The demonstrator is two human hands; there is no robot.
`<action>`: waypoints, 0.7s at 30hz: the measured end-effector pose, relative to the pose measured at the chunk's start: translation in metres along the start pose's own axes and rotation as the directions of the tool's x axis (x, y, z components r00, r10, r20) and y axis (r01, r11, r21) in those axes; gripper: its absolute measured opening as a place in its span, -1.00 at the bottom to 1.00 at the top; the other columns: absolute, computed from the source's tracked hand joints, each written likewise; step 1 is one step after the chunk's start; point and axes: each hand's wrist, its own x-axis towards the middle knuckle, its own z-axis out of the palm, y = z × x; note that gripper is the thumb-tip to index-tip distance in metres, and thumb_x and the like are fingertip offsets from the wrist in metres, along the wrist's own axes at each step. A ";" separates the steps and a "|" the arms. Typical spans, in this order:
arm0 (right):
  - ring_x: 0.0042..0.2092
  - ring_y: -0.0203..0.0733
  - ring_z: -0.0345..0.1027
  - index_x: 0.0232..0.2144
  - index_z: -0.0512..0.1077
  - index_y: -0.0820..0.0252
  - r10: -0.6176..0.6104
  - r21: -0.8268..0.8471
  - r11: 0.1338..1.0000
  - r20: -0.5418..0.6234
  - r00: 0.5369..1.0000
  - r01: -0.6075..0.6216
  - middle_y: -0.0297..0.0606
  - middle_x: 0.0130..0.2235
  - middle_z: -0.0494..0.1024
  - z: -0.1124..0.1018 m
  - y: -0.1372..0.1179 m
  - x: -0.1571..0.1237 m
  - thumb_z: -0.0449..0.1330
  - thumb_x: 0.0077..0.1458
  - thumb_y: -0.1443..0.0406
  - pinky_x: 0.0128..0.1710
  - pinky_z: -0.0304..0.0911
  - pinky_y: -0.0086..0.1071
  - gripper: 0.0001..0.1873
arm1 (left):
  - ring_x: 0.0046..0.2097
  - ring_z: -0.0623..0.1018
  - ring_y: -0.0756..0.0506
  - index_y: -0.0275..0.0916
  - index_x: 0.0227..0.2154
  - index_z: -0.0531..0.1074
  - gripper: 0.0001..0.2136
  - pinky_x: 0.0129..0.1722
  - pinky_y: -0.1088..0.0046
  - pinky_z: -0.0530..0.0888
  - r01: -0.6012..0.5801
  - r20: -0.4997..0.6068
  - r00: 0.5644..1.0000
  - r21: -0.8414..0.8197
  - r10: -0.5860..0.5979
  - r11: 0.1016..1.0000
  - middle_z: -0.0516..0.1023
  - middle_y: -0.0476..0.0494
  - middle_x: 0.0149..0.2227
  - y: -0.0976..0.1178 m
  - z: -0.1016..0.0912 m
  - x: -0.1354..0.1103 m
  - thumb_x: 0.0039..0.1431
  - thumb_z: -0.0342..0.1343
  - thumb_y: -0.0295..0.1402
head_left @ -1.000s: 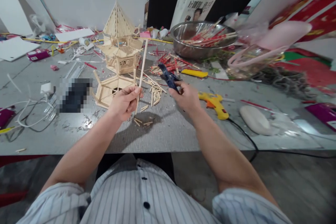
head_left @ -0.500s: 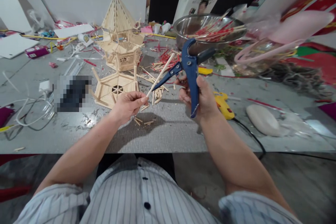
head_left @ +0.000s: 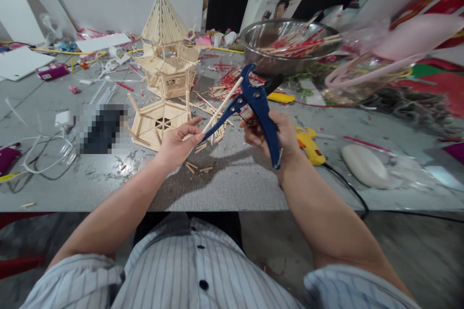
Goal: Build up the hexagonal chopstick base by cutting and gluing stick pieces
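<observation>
My left hand (head_left: 181, 142) pinches the lower end of a thin pale wooden stick (head_left: 229, 95), which slants up to the right. My right hand (head_left: 271, 133) is wrapped around a blue pipe cutter (head_left: 256, 96), its handles spread apart. The tip of one handle comes close to my left fingertips; whether they touch I cannot tell. The stick's upper end lies beside the cutter's hooked jaw. Behind my left hand is a hexagonal stick base (head_left: 145, 130) with short upright posts, and beyond it a tiered stick pagoda (head_left: 163, 29). Short cut sticks (head_left: 219, 133) lie scattered near my hands.
A steel bowl (head_left: 250, 50) of red-and-white sticks stands at the back. To the right are a yellow glue gun (head_left: 310, 145) with a black cord, a yellow-handled tool (head_left: 282, 97) and a white oval object (head_left: 364, 165). A white charger (head_left: 64, 118) and cables lie left.
The pipe cutter has tilted and shifted slightly down and left, bringing its jaw nearer the stick's upper end. Some fingers of my left hand have lifted while it keeps the stick.
</observation>
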 end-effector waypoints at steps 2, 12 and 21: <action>-0.62 -0.33 -0.01 -0.38 0.27 0.10 0.008 0.058 0.998 -0.013 1.000 -0.008 -0.20 -0.35 0.46 0.001 0.001 0.000 -0.08 -0.04 0.02 -0.58 -0.03 -0.33 -0.67 | -0.10 0.47 -0.03 -0.28 -0.53 0.43 -0.87 -0.10 0.39 0.37 0.096 0.070 0.993 -0.083 -0.090 0.992 0.54 -0.15 -0.28 0.001 0.002 0.000 -0.03 0.18 -0.32; -0.13 -0.10 0.35 -0.13 0.31 0.04 -0.024 0.044 0.999 0.096 0.995 0.020 -0.13 -0.03 0.42 0.015 0.022 0.002 -0.14 -0.01 -0.12 -0.39 0.28 -0.27 -0.45 | -0.47 0.45 0.10 -0.31 -0.53 0.42 -0.78 -0.36 0.54 0.44 0.188 0.045 0.982 -0.265 -0.183 0.946 0.47 0.01 -0.52 -0.001 0.018 -0.006 -0.13 0.26 -0.25; -0.14 -0.06 0.37 -0.18 0.36 0.04 -0.092 -0.056 0.993 0.127 0.988 0.100 -0.16 -0.19 0.46 0.027 0.001 -0.012 -0.14 -0.11 0.11 -0.34 0.29 -0.18 -0.53 | -0.37 0.47 0.07 -0.30 -0.52 0.43 -0.81 -0.43 0.59 0.44 0.181 0.125 0.979 -0.184 -0.160 0.966 0.49 -0.04 -0.44 0.002 0.019 -0.009 -0.07 0.22 -0.26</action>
